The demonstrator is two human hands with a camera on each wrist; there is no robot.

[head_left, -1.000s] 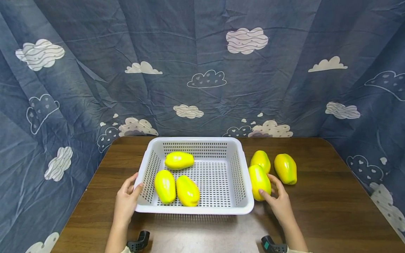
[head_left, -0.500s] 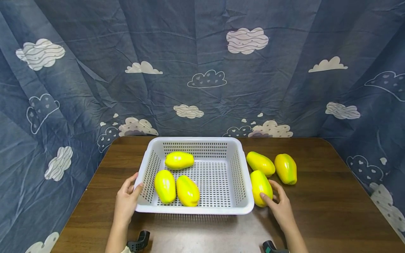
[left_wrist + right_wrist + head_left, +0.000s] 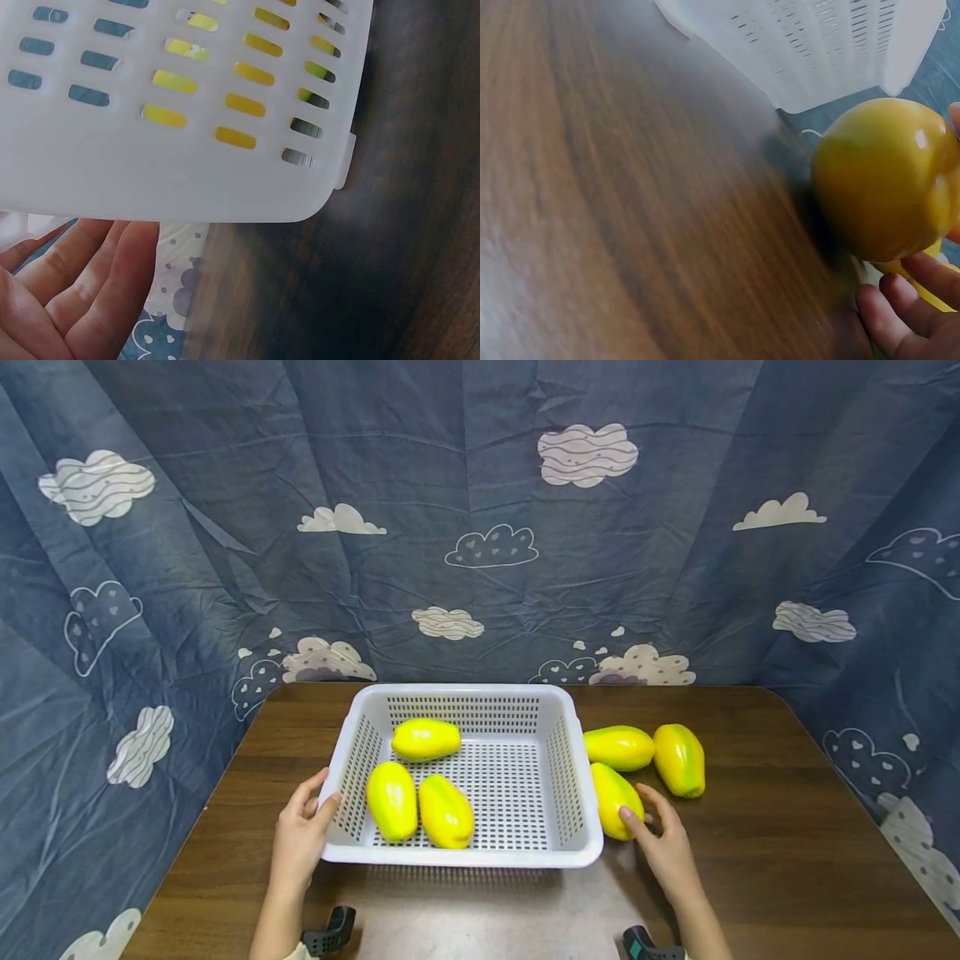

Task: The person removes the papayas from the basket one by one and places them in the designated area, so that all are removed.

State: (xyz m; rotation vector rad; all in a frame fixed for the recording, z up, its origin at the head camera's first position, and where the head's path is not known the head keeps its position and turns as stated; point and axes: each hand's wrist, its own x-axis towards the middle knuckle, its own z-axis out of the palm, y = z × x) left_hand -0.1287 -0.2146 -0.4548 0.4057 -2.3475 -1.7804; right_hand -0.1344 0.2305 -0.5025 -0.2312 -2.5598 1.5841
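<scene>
My left hand (image 3: 300,827) grips the left wall of a white perforated plastic basket (image 3: 457,857), thumb over the rim; in the left wrist view its fingers (image 3: 124,277) lie by the rim. Three yellow papayas with green streaks lie in the basket: one at the back (image 3: 425,740), two in front. Just outside the right wall, my right hand (image 3: 663,835) holds another papaya (image 3: 613,802) between thumb and fingers. In the right wrist view this papaya (image 3: 885,180) shows its rounded end, with fingertips beneath and at its side.
Behind the held papaya, one papaya (image 3: 619,748) lies sideways near the basket, and another (image 3: 679,761) stands close to its right. The brown wooden table (image 3: 780,827) extends right. A blue cloud-print curtain (image 3: 480,593) hangs behind the table's back edge.
The papaya behind the held one has turned from lengthwise to sideways. My right hand and its papaya have shifted slightly toward me, then a little back. The left hand and basket stay put.
</scene>
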